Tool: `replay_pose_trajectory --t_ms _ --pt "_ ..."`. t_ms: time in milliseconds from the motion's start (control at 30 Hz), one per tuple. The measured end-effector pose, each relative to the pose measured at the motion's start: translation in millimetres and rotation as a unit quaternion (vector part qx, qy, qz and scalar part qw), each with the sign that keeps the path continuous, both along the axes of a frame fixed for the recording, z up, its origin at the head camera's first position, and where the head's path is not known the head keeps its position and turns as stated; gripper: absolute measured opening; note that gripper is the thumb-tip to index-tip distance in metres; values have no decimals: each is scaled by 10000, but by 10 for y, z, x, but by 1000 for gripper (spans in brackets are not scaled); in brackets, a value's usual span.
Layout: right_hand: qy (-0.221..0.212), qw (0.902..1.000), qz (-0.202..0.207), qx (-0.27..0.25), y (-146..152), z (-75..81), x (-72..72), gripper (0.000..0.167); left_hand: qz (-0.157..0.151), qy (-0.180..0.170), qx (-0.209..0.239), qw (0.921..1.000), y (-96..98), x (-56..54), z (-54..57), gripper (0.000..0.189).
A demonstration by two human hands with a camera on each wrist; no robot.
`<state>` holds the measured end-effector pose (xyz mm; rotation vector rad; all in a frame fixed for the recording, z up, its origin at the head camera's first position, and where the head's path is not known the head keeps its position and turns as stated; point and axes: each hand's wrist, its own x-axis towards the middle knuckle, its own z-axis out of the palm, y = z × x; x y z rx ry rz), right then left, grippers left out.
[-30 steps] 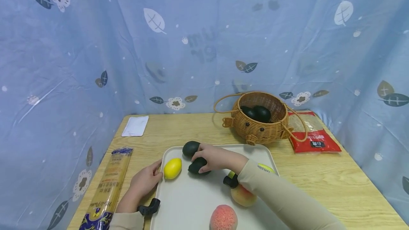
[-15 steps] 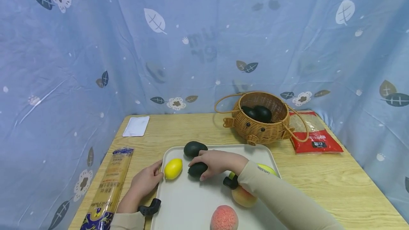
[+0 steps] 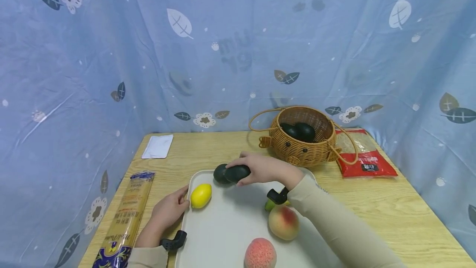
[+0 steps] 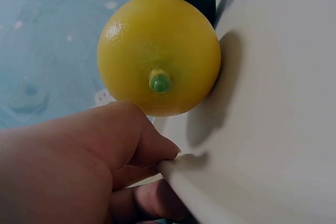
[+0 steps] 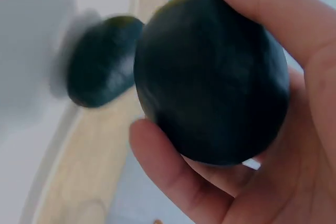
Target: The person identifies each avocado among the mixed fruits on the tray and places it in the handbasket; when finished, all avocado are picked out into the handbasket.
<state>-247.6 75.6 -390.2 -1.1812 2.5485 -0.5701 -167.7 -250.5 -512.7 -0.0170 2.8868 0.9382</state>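
Note:
My right hand grips a dark green avocado, lifted over the back of the white tray. Thumb and fingers wrap its sides in the right wrist view. Another avocado lies on the tray just behind and left of the held one. At the tray's left rim, my left hand pinches the edge between thumb and fingers, as the left wrist view shows. A yellow lemon sits on the tray right beside those fingers.
A peach, a pink textured ball and a partly hidden green-yellow item lie on the tray. Behind it stands a wicker basket holding dark avocados. A red bag, a spaghetti pack and a white card lie around.
My right hand has taken hold of the nearer avocado and raised it from the tray, moving it back and slightly right. The left hand has stayed at the rim.

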Motion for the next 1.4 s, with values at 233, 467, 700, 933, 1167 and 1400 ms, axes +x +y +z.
replay_pose_trajectory --t_ms 233,467,700,933,1167,1400 --pt "442 9914 -1195 -306 173 194 -97 61 -2 -4 -6 10000 23 -10 -1 58" --pt "877 9594 -2491 -988 362 297 -203 64 -56 -12 20 10000 3 -53 -10 59" --pt "1347 9222 -3375 -1325 576 330 -284 63 -32 57 -111 9999 -57 -70 4 59" --pt "1483 8960 -3980 -1296 908 332 -410 66 -47 57 -84 9999 -62 -57 -24 59" --pt "1329 8822 -4372 -1133 1199 336 -468 69 -38 38 -79 10000 -34 -41 -62 58" --pt "1201 8749 -4542 -1179 1358 352 -475 69 -9 -26 -46 10000 -23 -52 -67 60"
